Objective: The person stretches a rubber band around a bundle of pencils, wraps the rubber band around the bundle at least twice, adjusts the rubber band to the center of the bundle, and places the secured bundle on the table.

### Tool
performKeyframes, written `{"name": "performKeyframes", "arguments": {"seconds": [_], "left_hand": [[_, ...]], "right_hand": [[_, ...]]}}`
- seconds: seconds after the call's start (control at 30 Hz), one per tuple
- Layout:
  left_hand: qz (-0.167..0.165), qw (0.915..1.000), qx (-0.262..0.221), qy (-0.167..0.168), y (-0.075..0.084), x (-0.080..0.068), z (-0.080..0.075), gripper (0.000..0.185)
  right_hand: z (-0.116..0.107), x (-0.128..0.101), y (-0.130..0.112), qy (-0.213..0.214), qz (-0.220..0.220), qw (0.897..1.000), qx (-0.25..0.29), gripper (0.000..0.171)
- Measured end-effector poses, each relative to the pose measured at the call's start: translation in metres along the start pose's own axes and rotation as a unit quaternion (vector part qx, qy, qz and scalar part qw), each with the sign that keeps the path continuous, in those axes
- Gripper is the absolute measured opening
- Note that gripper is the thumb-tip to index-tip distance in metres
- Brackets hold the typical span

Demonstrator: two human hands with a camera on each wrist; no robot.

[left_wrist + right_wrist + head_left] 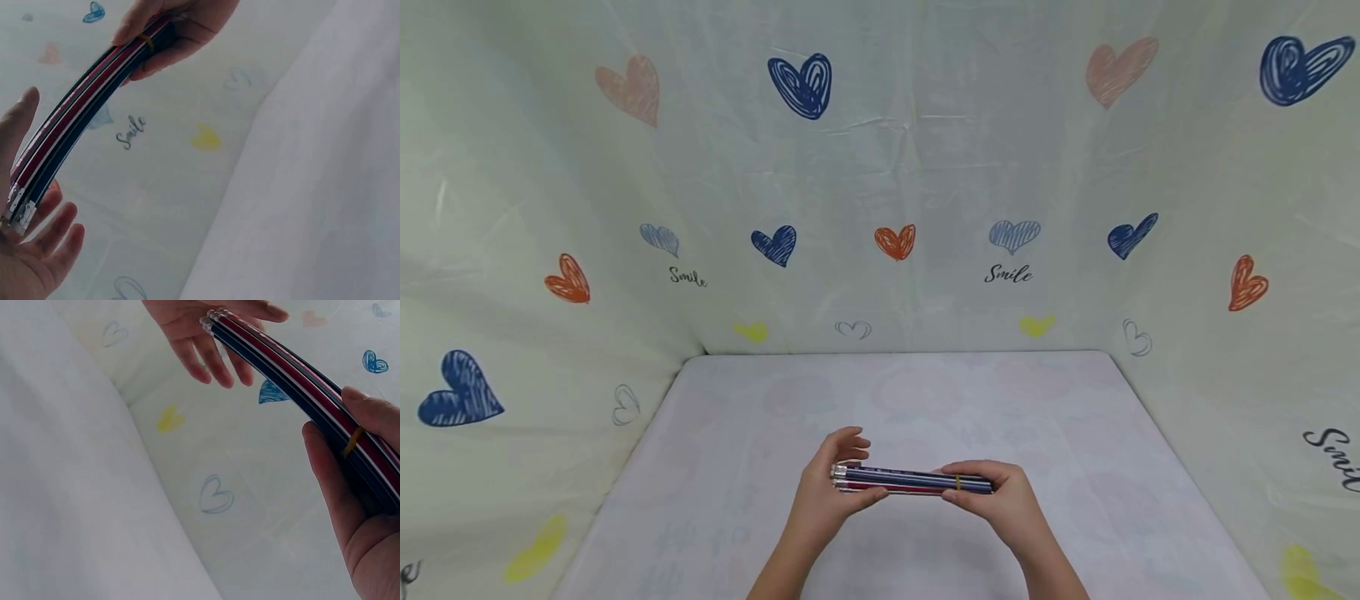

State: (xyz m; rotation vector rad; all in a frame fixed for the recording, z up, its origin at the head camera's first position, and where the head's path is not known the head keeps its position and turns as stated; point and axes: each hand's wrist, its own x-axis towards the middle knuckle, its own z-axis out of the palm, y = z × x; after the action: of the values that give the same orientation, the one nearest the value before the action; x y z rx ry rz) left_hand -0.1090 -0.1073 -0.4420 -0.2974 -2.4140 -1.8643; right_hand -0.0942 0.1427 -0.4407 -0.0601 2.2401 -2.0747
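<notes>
A bundle of striped pencils [906, 480], dark blue and red with metal ferrules at the left end, is held level above the table. My right hand [1011, 500] grips its right end between thumb and fingers, close to a yellow rubber band [353, 442] wound around the pencils. At the ferrule end is my left hand [822, 493], its palm against or very near the pencil ends. In the left wrist view, the fingers [61, 234] of that hand are spread and loosely bent, with the thumb standing apart from the bundle. The right palm hides the bundle's other end.
Below the hands lies a white tabletop [737, 417] with faint printed shapes. A pale curtain [925, 167] patterned with hearts and "Smile" lettering encloses the table at the back and on both sides.
</notes>
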Motion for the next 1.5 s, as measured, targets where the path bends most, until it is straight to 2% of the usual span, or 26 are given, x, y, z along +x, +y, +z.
{"name": "performKeyframes", "arguments": {"seconds": [0.1, 0.23, 0.33, 0.43, 0.67, 0.73, 0.83, 0.9, 1.03, 1.23, 1.4, 1.5], "left_hand": [[0.002, 0.9990, -0.044, 0.008, 0.002, -0.001, 0.003, 0.076], [0.010, 0.9975, -0.069, 0.014, 0.003, 0.000, 0.004, 0.079], [0.016, 0.9956, -0.092, 0.005, 0.004, 0.001, 0.003, 0.079], [0.022, 0.9944, -0.102, -0.011, 0.002, 0.003, 0.001, 0.072], [-0.021, 0.9962, -0.058, -0.061, -0.001, 0.003, -0.003, 0.051], [-0.039, 0.9939, -0.063, -0.081, -0.001, 0.002, -0.005, 0.049], [-0.060, 0.9927, -0.051, -0.091, 0.000, 0.002, -0.008, 0.045], [-0.070, 0.9927, -0.044, -0.088, 0.001, 0.001, -0.009, 0.042], [-0.080, 0.9936, -0.037, -0.071, 0.002, -0.001, -0.010, 0.040], [-0.080, 0.9943, -0.041, -0.057, 0.004, -0.004, -0.013, 0.037], [-0.076, 0.9950, -0.038, -0.053, 0.006, -0.005, -0.013, 0.036], [-0.072, 0.9957, -0.035, -0.047, 0.008, -0.005, -0.012, 0.036]], "right_hand": [[0.000, 0.002, -0.003, -0.005, -0.009, 1.000, 0.010, 0.036], [0.000, 0.007, -0.006, -0.018, -0.032, 0.999, 0.011, 0.036], [0.000, 0.012, -0.007, -0.033, -0.037, 0.999, 0.007, 0.035], [0.001, 0.016, -0.007, -0.050, -0.031, 0.998, 0.005, 0.034], [0.003, 0.020, -0.011, -0.087, -0.026, 0.996, 0.026, 0.031], [0.003, 0.020, -0.012, -0.092, -0.028, 0.995, 0.015, 0.030], [0.002, 0.020, -0.014, -0.102, -0.041, 0.994, -0.015, 0.031], [-0.001, 0.019, -0.015, -0.111, -0.057, 0.992, -0.023, 0.033], [-0.010, 0.015, -0.015, -0.125, -0.077, 0.989, 0.003, 0.035], [-0.025, 0.011, -0.015, -0.113, -0.090, 0.989, 0.016, 0.033], [-0.024, 0.013, -0.018, -0.116, -0.096, 0.989, -0.007, 0.028], [-0.020, 0.014, -0.020, -0.109, -0.083, 0.990, -0.024, 0.027]]}}
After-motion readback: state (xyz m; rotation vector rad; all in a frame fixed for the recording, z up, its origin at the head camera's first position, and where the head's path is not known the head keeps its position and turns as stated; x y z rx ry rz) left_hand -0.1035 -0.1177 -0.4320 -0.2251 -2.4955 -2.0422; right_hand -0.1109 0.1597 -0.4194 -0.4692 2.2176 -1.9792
